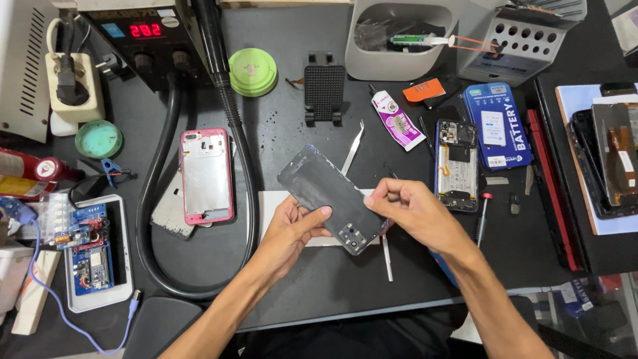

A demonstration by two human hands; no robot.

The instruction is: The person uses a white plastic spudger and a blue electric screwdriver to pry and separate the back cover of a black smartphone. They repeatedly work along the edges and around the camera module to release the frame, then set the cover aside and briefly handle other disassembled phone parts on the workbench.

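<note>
Holding a dark glossy rectangular phone back cover [330, 196] tilted above the black bench mat [279, 133] — our left hand [296, 226] grips its lower edge, thumb on top, while our right hand [412, 209] pinches the camera-end corner. A pink-framed phone chassis [207, 175] lies well left.

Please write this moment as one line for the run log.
left hand: holds dark glossy phone back cover | right hand: fingers grip its right edge | nearby: pink-framed phone chassis, metal tweezers
</note>
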